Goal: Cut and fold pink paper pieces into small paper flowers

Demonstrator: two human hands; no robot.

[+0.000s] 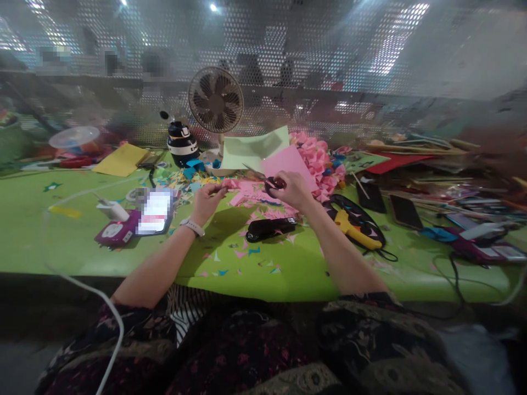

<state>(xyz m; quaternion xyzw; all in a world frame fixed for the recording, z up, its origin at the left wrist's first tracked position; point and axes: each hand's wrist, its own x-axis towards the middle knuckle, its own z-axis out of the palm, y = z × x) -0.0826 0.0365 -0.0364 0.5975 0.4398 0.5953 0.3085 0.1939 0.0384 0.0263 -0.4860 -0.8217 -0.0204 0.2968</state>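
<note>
My left hand (209,200) is closed in a pinch on a small piece of pink paper (231,184). In my right hand (290,189) is a pair of scissors (257,173), its blades pointing up and to the left; the fingers are wrapped round the dark handles. Pink paper scraps (253,195) lie on the green table (230,258) between the hands. Behind the right hand a pink sheet (288,164) leans against a pile of pink paper flowers (310,151). A black stapler (270,228) rests in front of the hands.
A small fan (216,100) and a black-and-white bottle (181,145) stand at the back. To the left lies a lit phone (153,213) by a purple power strip (117,230). A yellow glue gun (357,230) sits on a black tray at right. Cables cross the table.
</note>
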